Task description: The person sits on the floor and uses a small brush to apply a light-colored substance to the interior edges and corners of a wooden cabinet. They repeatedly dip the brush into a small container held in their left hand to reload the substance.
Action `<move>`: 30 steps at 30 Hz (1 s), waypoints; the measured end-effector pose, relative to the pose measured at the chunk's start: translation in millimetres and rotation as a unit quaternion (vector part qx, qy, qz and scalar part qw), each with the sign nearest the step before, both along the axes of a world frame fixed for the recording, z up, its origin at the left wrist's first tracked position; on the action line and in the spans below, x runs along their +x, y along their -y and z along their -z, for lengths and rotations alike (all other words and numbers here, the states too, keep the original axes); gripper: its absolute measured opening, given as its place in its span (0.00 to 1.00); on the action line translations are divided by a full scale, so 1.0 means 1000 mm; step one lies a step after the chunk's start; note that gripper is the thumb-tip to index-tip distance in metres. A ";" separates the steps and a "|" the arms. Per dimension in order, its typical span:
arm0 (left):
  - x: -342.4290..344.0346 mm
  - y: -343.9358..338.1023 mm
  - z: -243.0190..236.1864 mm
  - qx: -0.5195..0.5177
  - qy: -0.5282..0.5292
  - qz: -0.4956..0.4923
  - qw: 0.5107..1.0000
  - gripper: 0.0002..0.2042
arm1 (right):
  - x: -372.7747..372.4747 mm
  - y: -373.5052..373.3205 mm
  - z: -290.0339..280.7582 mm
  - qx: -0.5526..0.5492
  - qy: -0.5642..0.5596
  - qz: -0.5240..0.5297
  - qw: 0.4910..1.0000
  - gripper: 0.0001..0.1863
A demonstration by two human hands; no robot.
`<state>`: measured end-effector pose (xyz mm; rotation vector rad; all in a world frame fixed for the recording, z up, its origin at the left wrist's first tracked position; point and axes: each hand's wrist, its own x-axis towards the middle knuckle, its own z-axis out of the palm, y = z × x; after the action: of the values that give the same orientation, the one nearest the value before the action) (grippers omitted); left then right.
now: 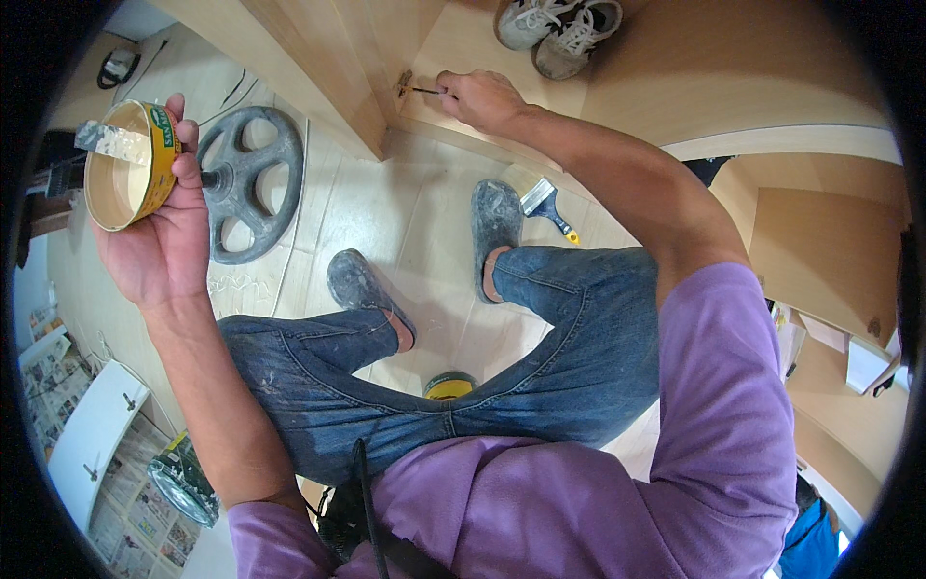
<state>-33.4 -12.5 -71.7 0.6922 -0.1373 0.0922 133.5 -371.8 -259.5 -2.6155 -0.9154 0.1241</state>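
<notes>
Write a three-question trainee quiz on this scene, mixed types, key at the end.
1. What is the right hand holding?
2. True or false: the flat brush lies on the floor.
3. What spans the opening of the yellow tub in the left hand? A) scissors; B) a smeared flat blade; C) a pencil.

Key:
1. A thin dark-shafted tool; its exact type is too small to tell.
2. True.
3. B.

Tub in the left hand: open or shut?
Open: the tub has no lid on, its pale inside shows, and a blade juts past its rim.
</notes>
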 end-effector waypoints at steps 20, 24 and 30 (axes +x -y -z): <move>0.000 0.002 -0.002 0.003 -0.005 -0.001 1.000 0.29 | -0.005 -0.004 -0.003 -0.036 0.009 -0.009 0.999 0.12; -0.001 0.003 -0.002 0.000 -0.001 -0.001 1.000 0.29 | -0.006 -0.004 -0.008 -0.026 -0.002 -0.015 1.000 0.12; 0.000 0.003 -0.002 -0.001 -0.002 -0.002 1.000 0.29 | -0.011 -0.004 -0.001 -0.030 0.016 -0.021 0.999 0.12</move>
<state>-32.9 -15.8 -69.8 0.6912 -0.1323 0.0953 122.5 -367.7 -258.2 -2.6601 -0.9935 0.1240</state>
